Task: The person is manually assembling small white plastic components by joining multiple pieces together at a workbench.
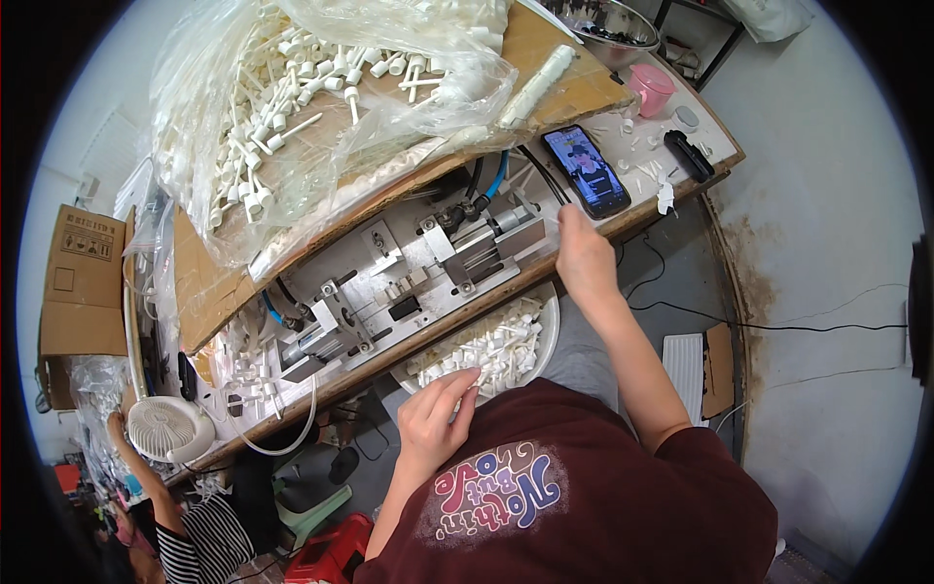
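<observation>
Small white fan at bench's far left edge. Left hand over the white bowl in the lap, fingers curled loosely onto white plastic parts; can't tell if it's pinching one. Metal press fixture on bench above bowl. Right hand on bench edge, fingers bent, grip unclear, just below phone.

Bare surface lay open around her right grip; the phone stood just beyond, the metal press beside it.
</observation>
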`<state>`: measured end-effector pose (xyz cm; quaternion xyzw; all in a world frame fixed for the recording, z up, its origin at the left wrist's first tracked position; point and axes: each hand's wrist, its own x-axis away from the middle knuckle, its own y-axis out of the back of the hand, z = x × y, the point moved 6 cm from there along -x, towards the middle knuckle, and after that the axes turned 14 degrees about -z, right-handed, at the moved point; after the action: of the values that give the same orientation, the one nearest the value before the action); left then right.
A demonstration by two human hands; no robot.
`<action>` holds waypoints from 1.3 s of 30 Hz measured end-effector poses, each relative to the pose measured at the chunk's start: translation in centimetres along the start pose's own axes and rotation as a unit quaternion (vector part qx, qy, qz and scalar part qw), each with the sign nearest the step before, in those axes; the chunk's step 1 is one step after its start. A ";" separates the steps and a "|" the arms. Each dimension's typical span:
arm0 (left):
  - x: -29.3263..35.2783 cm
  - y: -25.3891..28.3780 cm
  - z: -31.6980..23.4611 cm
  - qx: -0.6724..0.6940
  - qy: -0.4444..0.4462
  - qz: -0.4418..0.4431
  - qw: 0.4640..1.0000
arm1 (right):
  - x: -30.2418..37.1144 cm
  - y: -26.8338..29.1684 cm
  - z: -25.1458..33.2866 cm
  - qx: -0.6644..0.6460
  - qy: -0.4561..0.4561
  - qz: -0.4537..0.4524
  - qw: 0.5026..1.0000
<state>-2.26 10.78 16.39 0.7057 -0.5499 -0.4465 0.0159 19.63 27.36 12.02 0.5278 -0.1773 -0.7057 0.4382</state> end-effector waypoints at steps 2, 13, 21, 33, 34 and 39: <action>0.3 0.1 0.2 -0.005 0.002 -0.002 1.000 | -0.9 1.6 -1.0 -0.116 -0.049 -0.033 0.991; 0.0 -0.1 -0.2 0.000 -0.001 0.002 1.000 | -6.3 2.5 -14.1 -0.377 -0.365 -0.057 0.849; 0.2 0.2 -0.5 -0.004 0.018 0.021 1.000 | -8.9 -2.0 -17.0 -0.228 -0.299 -0.042 0.926; -1.5 -0.8 0.1 0.177 0.238 -0.039 0.954 | -2.0 4.1 -0.3 -0.626 -0.343 0.200 0.671; -2.6 -0.9 -0.2 0.219 0.279 -0.056 0.933 | -0.4 4.2 2.4 -0.621 -0.363 0.256 0.646; -4.7 -0.6 -1.4 0.171 0.119 -0.023 0.978 | 4.7 3.7 8.8 -0.678 -0.389 0.382 0.493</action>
<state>-0.90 14.12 19.81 0.7584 -0.5959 -0.2593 -0.0500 13.07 19.67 15.23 -0.3793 0.0190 -0.5056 0.7747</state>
